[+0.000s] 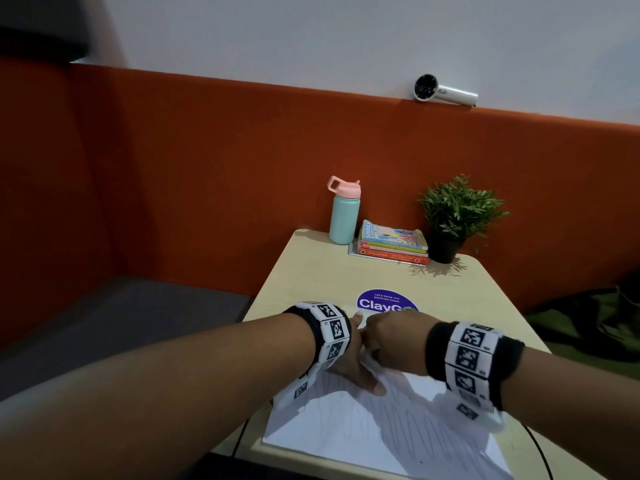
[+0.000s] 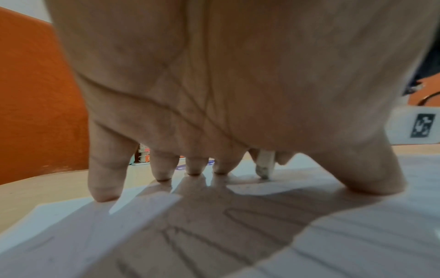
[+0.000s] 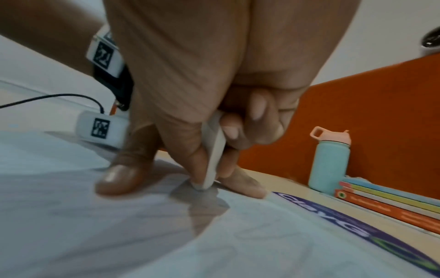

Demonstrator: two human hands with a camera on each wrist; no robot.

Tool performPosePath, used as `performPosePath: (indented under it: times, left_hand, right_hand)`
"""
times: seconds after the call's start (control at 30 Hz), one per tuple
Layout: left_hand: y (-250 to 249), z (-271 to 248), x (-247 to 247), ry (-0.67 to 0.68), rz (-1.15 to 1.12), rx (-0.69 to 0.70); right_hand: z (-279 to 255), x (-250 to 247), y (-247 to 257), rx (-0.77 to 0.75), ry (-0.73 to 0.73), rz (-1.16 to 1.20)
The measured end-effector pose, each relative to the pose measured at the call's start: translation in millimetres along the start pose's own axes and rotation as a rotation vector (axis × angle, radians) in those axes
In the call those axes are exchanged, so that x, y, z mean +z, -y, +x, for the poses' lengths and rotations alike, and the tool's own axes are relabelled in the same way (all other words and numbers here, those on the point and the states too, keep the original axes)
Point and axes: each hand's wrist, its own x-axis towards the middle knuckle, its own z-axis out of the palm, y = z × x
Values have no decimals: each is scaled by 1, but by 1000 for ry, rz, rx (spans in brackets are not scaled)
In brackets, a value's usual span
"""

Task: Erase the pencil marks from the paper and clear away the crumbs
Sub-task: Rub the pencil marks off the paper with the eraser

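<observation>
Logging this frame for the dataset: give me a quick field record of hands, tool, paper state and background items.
left hand: fingers spread, fingertips pressing the paper flat
right hand: pinches the eraser, tip on the sheet
eraser: white, slim, held steeply, tip greyed
paper: white sheet on the table, zigzag pencil marks remain on the near part
crumbs: small specks near the eraser tip in the left wrist view
table: light wood
sticker: purple, partly under the paper
far edge: bottle, books, plant
</observation>
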Motion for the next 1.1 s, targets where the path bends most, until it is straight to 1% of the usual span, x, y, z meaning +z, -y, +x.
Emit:
performPosePath:
  times: [0.13, 0.2, 0.3, 0.37, 0.47, 0.5, 0.57, 0.67, 0.7, 0.8, 0.83, 0.9, 1.0, 1.03, 1.07, 1.1]
  left_hand:
    - [3, 4, 3, 11, 53, 11]
    - [3, 3, 2, 13, 42, 12]
    - [2, 2, 0, 17, -2, 19]
    - [3, 5, 1, 27, 8, 18]
    - [6, 9, 5, 23, 54, 14]
    - [7, 11, 6, 23, 59, 13]
    - [8, 14, 8, 23, 55, 13]
    - [8, 18, 10, 15, 65, 22]
    - [9, 19, 10, 16, 63, 19]
    - [9, 19, 10, 30, 61, 10]
    - [9, 20, 11, 31, 61, 10]
    - [9, 20, 10, 26, 66, 12]
    - [8, 21, 9, 20, 66, 20]
    - [8, 21, 9, 22, 66, 19]
    - [9, 20, 9, 26, 69, 17]
    - [8, 20, 9, 34, 72, 14]
  right_hand:
    - [5, -6, -29, 150, -35, 44]
    - [1, -5, -22, 116, -46, 45]
    - [-9, 3, 8, -44, -13, 67]
    - [-7, 4, 1, -24, -14, 76]
    - [-2, 1, -33, 117, -79, 67]
    - [-1, 3, -39, 123, -105, 62]
    - [-7, 7, -30, 80, -113, 66]
    - [-24, 16, -1, -78, -77, 100]
    - [-23, 17, -5, -77, -76, 99]
    - [-14, 11, -37, 67, -85, 57]
    - [-12, 10, -43, 81, -107, 51]
    - [-13, 10, -35, 44, -108, 51]
    - [-26, 12, -2, -85, -44, 88]
    - [-26, 12, -2, -95, -27, 71]
    - [-23, 11, -10, -73, -27, 55]
    - [-19, 9, -22, -8, -25, 35]
